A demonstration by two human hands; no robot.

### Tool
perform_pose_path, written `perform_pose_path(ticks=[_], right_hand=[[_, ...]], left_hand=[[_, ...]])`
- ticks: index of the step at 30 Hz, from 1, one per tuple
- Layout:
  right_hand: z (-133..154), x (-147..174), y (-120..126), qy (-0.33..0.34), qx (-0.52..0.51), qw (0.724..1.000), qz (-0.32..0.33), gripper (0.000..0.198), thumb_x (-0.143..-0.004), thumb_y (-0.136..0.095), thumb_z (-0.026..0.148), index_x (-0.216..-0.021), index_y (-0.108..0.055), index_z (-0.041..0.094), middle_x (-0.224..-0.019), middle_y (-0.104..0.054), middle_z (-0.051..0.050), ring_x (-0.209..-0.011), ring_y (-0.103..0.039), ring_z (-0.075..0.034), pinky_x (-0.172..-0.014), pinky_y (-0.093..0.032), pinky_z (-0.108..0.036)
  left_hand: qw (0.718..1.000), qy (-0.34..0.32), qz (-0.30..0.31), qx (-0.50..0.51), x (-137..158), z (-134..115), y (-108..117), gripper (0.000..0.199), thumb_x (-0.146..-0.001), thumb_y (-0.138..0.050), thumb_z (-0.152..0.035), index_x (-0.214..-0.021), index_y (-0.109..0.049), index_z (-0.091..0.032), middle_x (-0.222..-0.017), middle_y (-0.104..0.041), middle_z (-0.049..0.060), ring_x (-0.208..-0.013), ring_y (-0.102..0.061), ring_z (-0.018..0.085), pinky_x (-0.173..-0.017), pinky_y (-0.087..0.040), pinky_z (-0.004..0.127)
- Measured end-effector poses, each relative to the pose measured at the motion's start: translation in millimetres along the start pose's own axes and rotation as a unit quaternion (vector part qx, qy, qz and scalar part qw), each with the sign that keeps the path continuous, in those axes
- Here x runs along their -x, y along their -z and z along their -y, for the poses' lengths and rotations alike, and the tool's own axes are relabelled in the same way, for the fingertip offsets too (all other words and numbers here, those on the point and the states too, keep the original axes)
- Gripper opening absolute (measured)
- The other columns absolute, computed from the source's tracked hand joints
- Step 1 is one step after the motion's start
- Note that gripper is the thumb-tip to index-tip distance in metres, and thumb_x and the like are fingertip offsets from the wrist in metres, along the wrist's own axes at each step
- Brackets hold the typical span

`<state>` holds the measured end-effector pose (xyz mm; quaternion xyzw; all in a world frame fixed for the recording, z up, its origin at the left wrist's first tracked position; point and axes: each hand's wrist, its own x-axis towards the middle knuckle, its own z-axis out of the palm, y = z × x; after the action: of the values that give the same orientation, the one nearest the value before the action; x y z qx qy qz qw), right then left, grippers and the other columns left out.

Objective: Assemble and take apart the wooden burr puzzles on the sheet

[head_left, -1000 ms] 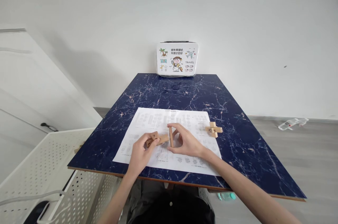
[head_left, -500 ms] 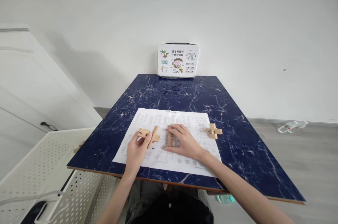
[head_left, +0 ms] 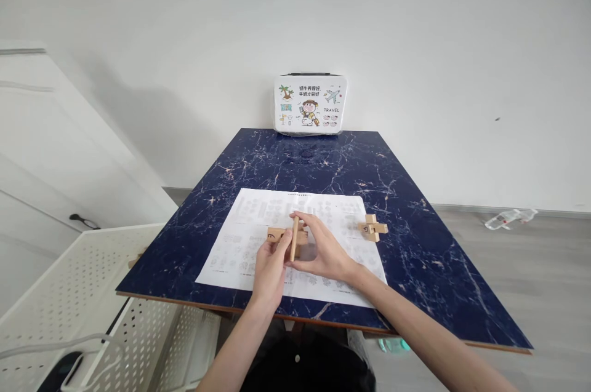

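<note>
A: Where are the hands?

B: Both work above the middle of the printed sheet point(head_left: 221, 256). The left hand point(head_left: 270, 269) grips a marked wooden block point(head_left: 275, 234); the right hand point(head_left: 325, 250) pinches a slim wooden stick point(head_left: 294, 242) between thumb and fingertips, one at either end.

A: And how do the two pieces sit?

B: The stick crosses in front of the block, also above the sheet's middle. Whether they touch cannot be told. More wood point(head_left: 302, 237) shows past the stick, partly hidden.

A: What surrounds the sheet?

B: A wooden cross point(head_left: 373, 229) of interlocked pieces rests at its right edge. Beneath it spreads a blue marbled tabletop point(head_left: 300, 164); beyond its far edge stands a white cartoon-printed case point(head_left: 311, 106). Well to its right, a clear plastic bottle point(head_left: 503, 220) lies on the floor point(head_left: 466, 256).
</note>
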<state>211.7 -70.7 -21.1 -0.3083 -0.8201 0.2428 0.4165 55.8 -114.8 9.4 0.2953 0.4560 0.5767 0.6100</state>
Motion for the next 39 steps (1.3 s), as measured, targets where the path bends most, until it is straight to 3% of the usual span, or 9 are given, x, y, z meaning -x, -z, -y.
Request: perform_pose_path(ticks=[9, 13, 18, 22, 23, 26, 31, 34, 39], right_hand=[[5, -2, 3, 0.011, 0.001, 1.000, -0.027, 0.087, -0.078, -0.081, 0.034, -0.152, -0.037, 0.027, -0.148, -0.057, -0.015, -0.135, -0.057, -0.036, -0.112, -0.050, -0.056], [3, -1, 4, 0.010, 0.015, 0.999, -0.034, 0.093, -0.074, -0.082, 0.033, -0.154, -0.034, 0.026, -0.147, -0.057, -0.016, -0.133, -0.058, -0.037, -0.111, -0.050, -0.057], [1, -1, 3, 0.011, 0.010, 0.999, -0.033, 0.093, -0.074, -0.083, 0.035, -0.153, -0.035, 0.027, -0.147, -0.057, -0.015, -0.132, -0.058, -0.036, -0.111, -0.050, -0.055], [0, -1, 7, -0.010, 0.015, 0.999, -0.050, 0.093, -0.074, -0.083, 0.036, -0.153, -0.035, 0.026, -0.142, -0.057, -0.016, -0.125, -0.060, -0.036, -0.106, -0.053, -0.056], [-1, -1, 8, -0.022, 0.021, 0.998, -0.054, 0.092, -0.075, -0.083, 0.038, -0.153, -0.035, 0.026, -0.142, -0.057, -0.016, -0.125, -0.060, -0.037, -0.107, -0.053, -0.056], [-5, -2, 11, -0.057, 0.047, 0.996, -0.044, 0.090, -0.079, -0.083, 0.045, -0.154, -0.037, 0.026, -0.141, -0.056, -0.017, -0.130, -0.057, -0.038, -0.111, -0.050, -0.059], [-15, -1, 14, -0.097, 0.092, 0.991, -0.006, 0.090, -0.084, -0.080, 0.048, -0.160, -0.035, 0.026, -0.143, -0.054, -0.017, -0.133, -0.055, -0.038, -0.112, -0.050, -0.060], [-21, 2, 23, -0.101, 0.105, 0.989, 0.017, 0.091, -0.085, -0.080, 0.052, -0.160, -0.035, 0.026, -0.144, -0.055, -0.017, -0.132, -0.056, -0.038, -0.109, -0.052, -0.060], [-24, 5, 37, -0.054, 0.144, 0.985, 0.081, 0.082, -0.083, -0.080, 0.058, -0.151, -0.048, 0.023, -0.133, -0.061, -0.016, -0.123, -0.060, -0.039, -0.103, -0.055, -0.060]], left_hand=[[0.997, -0.043, -0.004, -0.063, 0, 1, 12, 0.042, -0.089, -0.077, -0.057, -0.102, -0.077, -0.016, -0.110, -0.079, 0.012, -0.110, -0.072, 0.031, -0.089, -0.056, 0.035], [0.996, -0.077, -0.006, -0.054, -5, -3, 15, 0.040, -0.088, -0.079, -0.055, -0.092, -0.075, -0.015, -0.104, -0.078, 0.011, -0.109, -0.073, 0.029, -0.097, -0.056, 0.037], [0.994, -0.086, -0.033, -0.049, -13, -12, 27, 0.041, -0.082, -0.085, -0.053, -0.088, -0.074, -0.014, -0.096, -0.077, 0.009, -0.104, -0.074, 0.028, -0.100, -0.057, 0.040], [0.986, -0.128, -0.100, -0.023, -23, -26, 48, 0.043, -0.081, -0.085, -0.055, -0.090, -0.071, -0.015, -0.093, -0.078, 0.008, -0.097, -0.077, 0.027, -0.095, -0.060, 0.041], [0.983, -0.141, -0.109, -0.036, -25, -30, 54, 0.044, -0.081, -0.084, -0.056, -0.090, -0.070, -0.016, -0.090, -0.078, 0.008, -0.095, -0.077, 0.027, -0.093, -0.061, 0.040], [0.980, -0.116, -0.060, -0.149, -32, -42, 69, 0.049, -0.082, -0.080, -0.063, -0.092, -0.070, -0.016, -0.087, -0.077, 0.008, -0.086, -0.077, 0.027, -0.082, -0.063, 0.038], [0.936, -0.073, 0.044, -0.342, -44, -46, 72, 0.047, -0.080, -0.079, -0.064, -0.090, -0.067, -0.020, -0.081, -0.076, 0.006, -0.071, -0.073, 0.025, -0.059, -0.056, 0.030], [0.902, -0.103, 0.069, -0.414, -51, -42, 62, 0.040, -0.080, -0.080, -0.059, -0.085, -0.063, -0.023, -0.069, -0.071, 0.002, -0.059, -0.066, 0.022, -0.052, -0.044, 0.027], [0.835, -0.168, 0.083, -0.517, -57, -38, 49, 0.034, -0.082, -0.077, -0.055, -0.077, -0.062, -0.025, -0.051, -0.054, -0.003, -0.043, -0.047, 0.019, -0.052, -0.028, 0.028]])
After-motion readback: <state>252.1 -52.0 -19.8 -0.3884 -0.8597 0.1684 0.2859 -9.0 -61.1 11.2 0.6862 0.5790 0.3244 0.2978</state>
